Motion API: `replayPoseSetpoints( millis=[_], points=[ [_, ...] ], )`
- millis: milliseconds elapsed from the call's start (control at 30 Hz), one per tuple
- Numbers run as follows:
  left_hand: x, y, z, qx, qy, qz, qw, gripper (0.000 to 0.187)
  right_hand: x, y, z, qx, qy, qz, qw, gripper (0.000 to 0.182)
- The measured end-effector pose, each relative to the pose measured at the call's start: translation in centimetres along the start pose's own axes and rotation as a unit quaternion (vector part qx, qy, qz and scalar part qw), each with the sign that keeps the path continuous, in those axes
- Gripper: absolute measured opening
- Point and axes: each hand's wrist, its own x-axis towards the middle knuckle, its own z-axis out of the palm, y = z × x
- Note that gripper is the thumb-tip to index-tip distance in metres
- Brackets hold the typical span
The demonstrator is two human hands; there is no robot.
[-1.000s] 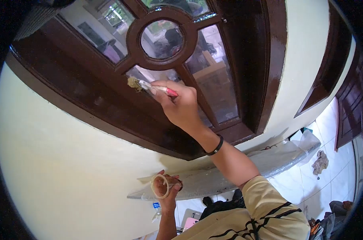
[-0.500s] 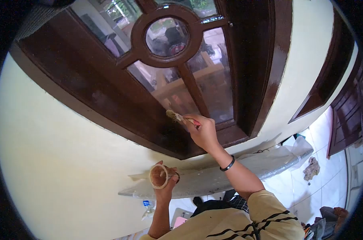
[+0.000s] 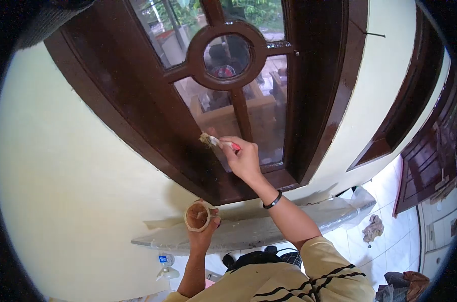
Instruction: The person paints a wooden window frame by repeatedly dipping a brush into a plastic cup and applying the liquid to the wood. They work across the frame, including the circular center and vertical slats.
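Head view: R hand (image 3: 244,161) is up at the brown glazed frame (image 3: 180,108), brush (image 3: 214,141) in a pinch, R fingers (image 3: 231,140) closed down to handle thickness, red end tucked in the hand. Bristles (image 3: 205,139) are right by the inner edge of the lower L pane (image 3: 216,117); touching or just off, can't tell.

L hand (image 3: 203,238) is down low, near the cream wall (image 3: 87,191), w/ a cup (image 3: 197,215) in it, L fingers opened to cup width & wrapped round the side, some hidden. Cup's mouth faces the cam, brownish stuff inside.

Handling, my guess: brush is v. light, handle stiff, bristles soft & splayed, prob. sticky; best hold's the handle just behind the metal, clear of the wet end. Cup looks light too, thin-walled, could give if squeezed & might get slick w/ drips. Best grip: round the side, below the rim, mouth kept up, gentle pressure, no sharp tilt, else spill.
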Motion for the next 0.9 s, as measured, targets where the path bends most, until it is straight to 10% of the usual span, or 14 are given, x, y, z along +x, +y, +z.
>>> replayPoseSetpoints(
  millis=[267, 433, 533, 900],
  points=[
    [-0.7, 0.0, -0.9, 0.032, 0.029, -0.01, 0.999, 0.065, 2.7, -3.3, 0.6, 0.172, 0.06, -0.041, 0.982, 0.017],
    [0.3, -0.2, -1.0, 0.075, 0.055, 0.02, 0.995, 0.05, 0.4, -0.6, -0.2, 0.045, 0.027, -0.01, 0.999, 0.016],
    [0.9, 1.1, -0.1, 0.132, 0.045, 0.086, 0.986, 0.056, -1.8, -4.1, -3.1, 0.106, -0.04, 0.123, 0.986, 0.012],
    [1.4, 0.1, 0.9, 0.196, 0.026, 0.194, 0.961, 0.07, -5.3, -15.2, -6.5, -0.03, -0.222, 0.076, 0.972, 0.009]
  ],
)
